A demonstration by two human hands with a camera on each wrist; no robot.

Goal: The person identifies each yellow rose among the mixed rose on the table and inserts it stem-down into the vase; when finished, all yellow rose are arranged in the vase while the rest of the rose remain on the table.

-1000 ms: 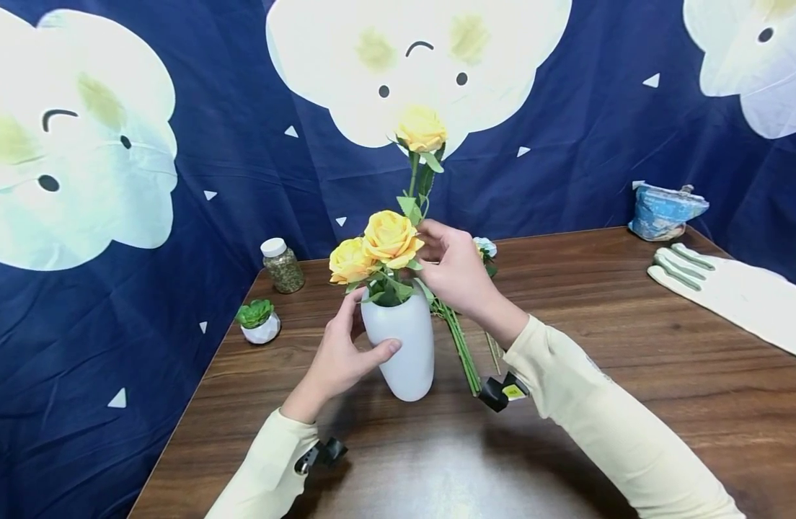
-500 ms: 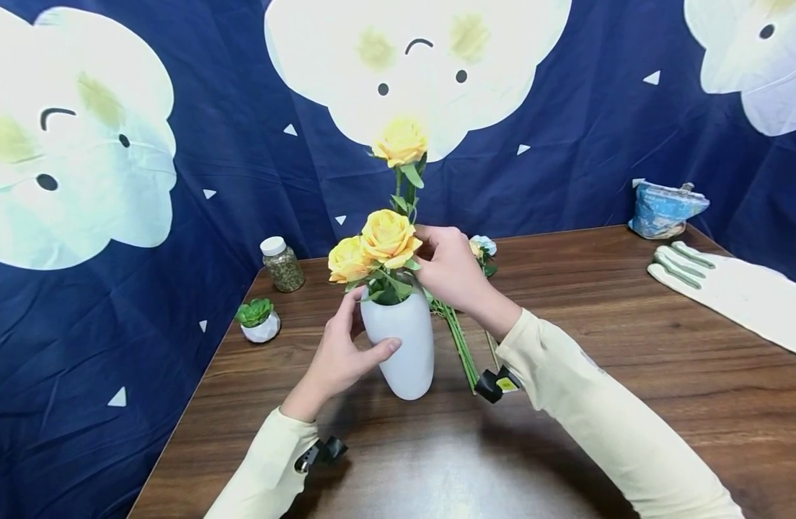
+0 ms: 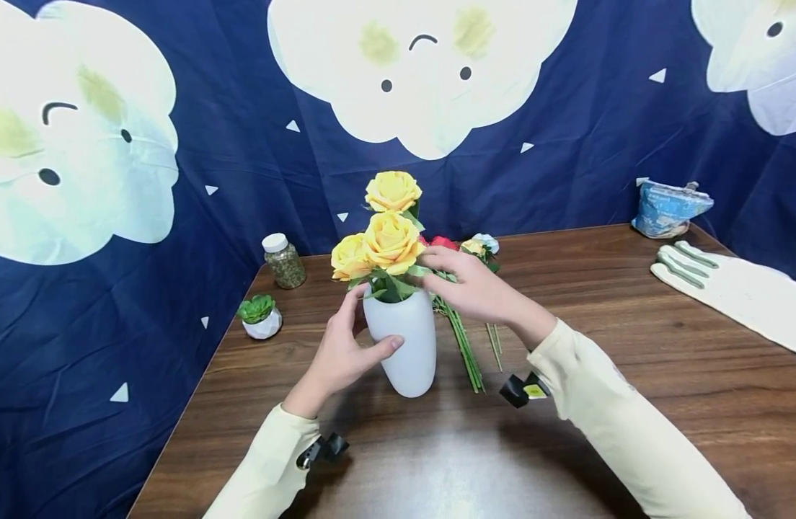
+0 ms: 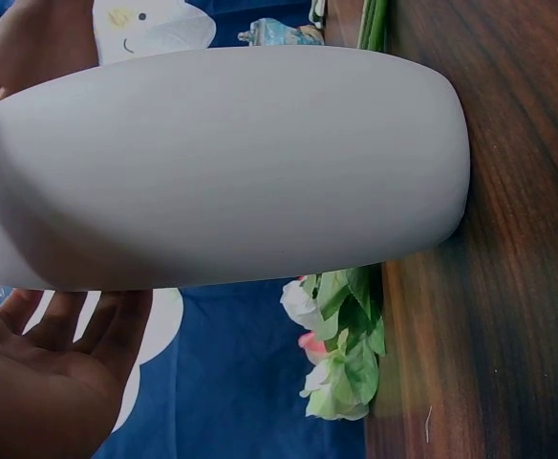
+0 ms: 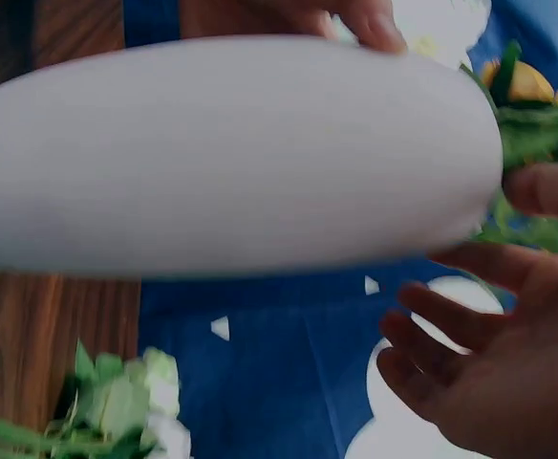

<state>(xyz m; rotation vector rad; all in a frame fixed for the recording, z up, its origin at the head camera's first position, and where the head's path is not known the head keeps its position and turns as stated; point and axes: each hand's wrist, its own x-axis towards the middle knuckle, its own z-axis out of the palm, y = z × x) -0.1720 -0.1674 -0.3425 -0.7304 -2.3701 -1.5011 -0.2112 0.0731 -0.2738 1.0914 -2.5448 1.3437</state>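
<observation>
My left hand [image 3: 342, 355] holds a white vase [image 3: 406, 346] by its left side, thumb across the front and fingers behind. Three yellow roses stand in the vase: a tall rose [image 3: 394, 191] at the back, a full rose [image 3: 393, 241] in front and a lower rose [image 3: 350, 258] to the left. Beside the rim on the right is my right hand [image 3: 471, 286], its fingertips overlapping the leaves in the head view. In the right wrist view, the fingers [image 5: 441, 316] of that hand are spread and loosely bent, with nothing gripped between them.
Loose green stems [image 3: 463, 346] lie right of the vase, with red flowers [image 3: 443, 242] and pale flowers [image 3: 484, 245] behind. Along the left edge stand a lidded jar [image 3: 284, 263] and a small potted succulent [image 3: 260, 317]. White gloves [image 3: 729, 288] and a blue bag [image 3: 669, 209] lie far right.
The tall yellow rose has sunk lower into the vase and shifted left. My right hand has let go of its stem and moved slightly right and down. The left hand keeps its hold on the vase.
</observation>
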